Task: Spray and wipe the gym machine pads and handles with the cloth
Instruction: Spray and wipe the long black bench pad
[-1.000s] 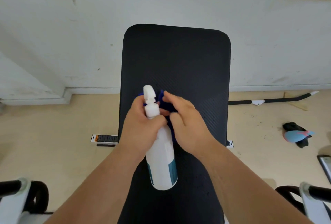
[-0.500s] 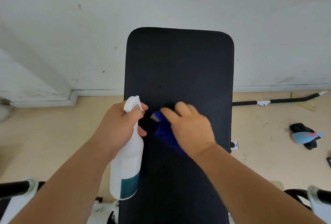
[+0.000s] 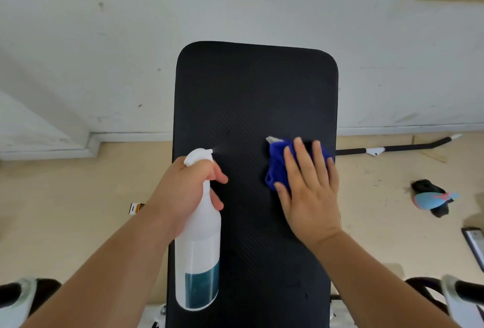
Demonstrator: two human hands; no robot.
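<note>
Our right hand, fingers flat and spread, presses the cloth onto the pad near its 3 o'clock edge. At 9 o'clock our left hand wraps the spray bottle neck. Cloth looks soft and light, so we'd palm it flat.

Legible text, brands, numbers: none can be read.

Item 1. White plastic spray bottle, near left, over the left edge of the black bench pad. A teal label band wraps its lower part; any print on it is too blurred to read.

Item 2. Small white sticker with orange and black blocks, low down, left of the bottle. Its characters are too small to make out.

Item 3. Pale grey tag at the far corner of the crumpled blue cloth, right of centre on the pad. No characters can be told.
</note>
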